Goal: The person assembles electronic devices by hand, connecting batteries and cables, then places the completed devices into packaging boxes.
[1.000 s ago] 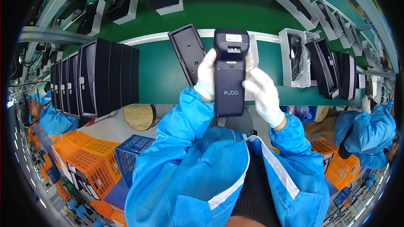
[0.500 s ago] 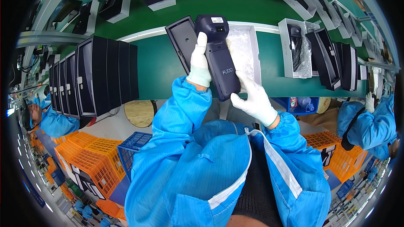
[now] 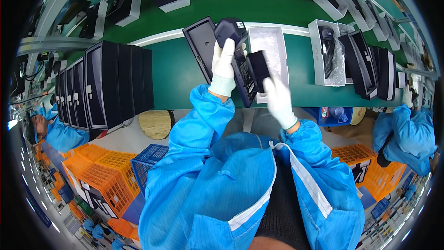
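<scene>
In my gloved left hand (image 3: 224, 62) is a dark handheld terminal (image 3: 231, 30), gripped around its upper part and tilted, with its lower back bared. A dark back cover (image 3: 258, 64) stands swung out from the terminal's right side. My gloved right hand (image 3: 279, 101) pinches the lower right edge of this cover. Whether the cover still touches the terminal I cannot tell. Just behind the terminal, a black box insert (image 3: 201, 48) leans at the left. An open white box (image 3: 285, 65) with clear bubble wrap (image 3: 266, 44) inside lies to the right.
Black boxes (image 3: 104, 85) stand in a row at the left of the green table (image 3: 173, 71). At the right are a white box with a terminal (image 3: 327, 48) and black inserts (image 3: 358, 65). More boxed devices line the far belt (image 3: 240, 0). Orange crates (image 3: 104, 176) and a co-worker (image 3: 402, 134) flank me.
The terminal has turned partly onto its side. Its back cover has come away from the body and swung right, with my right hand on it.
</scene>
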Motion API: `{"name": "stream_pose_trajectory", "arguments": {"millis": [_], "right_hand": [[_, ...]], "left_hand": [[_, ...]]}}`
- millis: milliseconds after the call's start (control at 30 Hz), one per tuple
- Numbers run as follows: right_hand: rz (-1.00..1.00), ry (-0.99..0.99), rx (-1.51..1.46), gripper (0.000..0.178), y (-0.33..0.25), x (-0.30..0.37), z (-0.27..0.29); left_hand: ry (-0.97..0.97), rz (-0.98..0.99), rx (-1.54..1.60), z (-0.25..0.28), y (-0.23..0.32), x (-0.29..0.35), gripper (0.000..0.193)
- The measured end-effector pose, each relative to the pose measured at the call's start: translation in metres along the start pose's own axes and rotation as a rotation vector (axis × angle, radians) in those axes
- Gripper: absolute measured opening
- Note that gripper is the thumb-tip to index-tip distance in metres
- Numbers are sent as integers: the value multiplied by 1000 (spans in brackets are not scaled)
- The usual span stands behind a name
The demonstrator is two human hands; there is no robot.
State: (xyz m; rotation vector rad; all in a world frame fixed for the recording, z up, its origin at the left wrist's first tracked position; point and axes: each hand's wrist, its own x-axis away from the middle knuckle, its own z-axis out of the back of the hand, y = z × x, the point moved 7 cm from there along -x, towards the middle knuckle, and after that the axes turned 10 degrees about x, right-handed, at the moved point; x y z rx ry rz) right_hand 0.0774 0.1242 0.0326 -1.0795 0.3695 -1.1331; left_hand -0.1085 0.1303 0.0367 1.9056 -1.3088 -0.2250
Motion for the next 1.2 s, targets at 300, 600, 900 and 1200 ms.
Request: {"name": "stream_pose_trajectory", "arguments": {"millis": [300,600,900,1200], "right_hand": [[393,443,438,74,-17,-7,20],[1033,-87,709,76,-101,-12,-20],[465,-85,301,31,-91,-22,-25],[34,-206,-304,26,-31,-53,-33]], "left_hand": [[-106,371,564,5,-1,1,84],[-81,402,392,31,-19,9,78],[17,369,385,54,-14,5,80],[-50,134,152,107,37,-2,52]]}}
